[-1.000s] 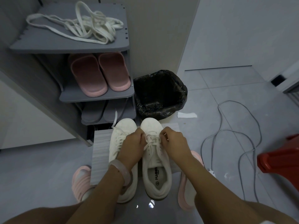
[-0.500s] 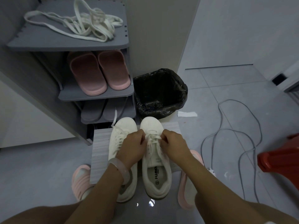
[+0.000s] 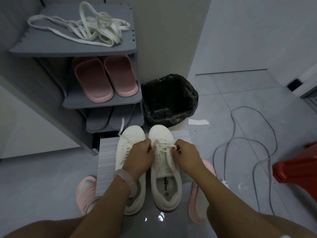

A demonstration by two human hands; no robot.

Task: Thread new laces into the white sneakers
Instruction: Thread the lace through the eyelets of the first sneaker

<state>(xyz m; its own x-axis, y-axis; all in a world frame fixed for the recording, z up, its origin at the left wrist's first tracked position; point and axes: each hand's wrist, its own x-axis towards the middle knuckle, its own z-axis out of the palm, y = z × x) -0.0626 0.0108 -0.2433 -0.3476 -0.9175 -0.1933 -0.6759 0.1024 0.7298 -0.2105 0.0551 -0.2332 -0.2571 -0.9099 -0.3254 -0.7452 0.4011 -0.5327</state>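
Observation:
Two white sneakers stand side by side on a grey ribbed mat [image 3: 107, 162], toes pointing away from me. The right sneaker [image 3: 165, 170] has a white lace [image 3: 163, 149] crossing its eyelets. My left hand [image 3: 139, 156] pinches the lace at the sneaker's left side, and my right hand [image 3: 187, 152] pinches it at the right side. The left sneaker [image 3: 127, 146] is laced, with one lace end trailing up past its toe; my left forearm covers its heel half.
A tangle of white laces [image 3: 92, 30] lies on the top of a grey shoe rack [image 3: 72, 47]. Pink slippers [image 3: 104, 78] fill its second shelf. A black-lined bin [image 3: 169, 98] stands behind the sneakers. A grey cable [image 3: 240, 140] loops on the floor to the right, beside a red stool [image 3: 298, 167].
Both hands stay at the right sneaker's upper eyelets with only small finger shifts; the lace crossing between them looks drawn out a little wider. The view has tilted slightly.

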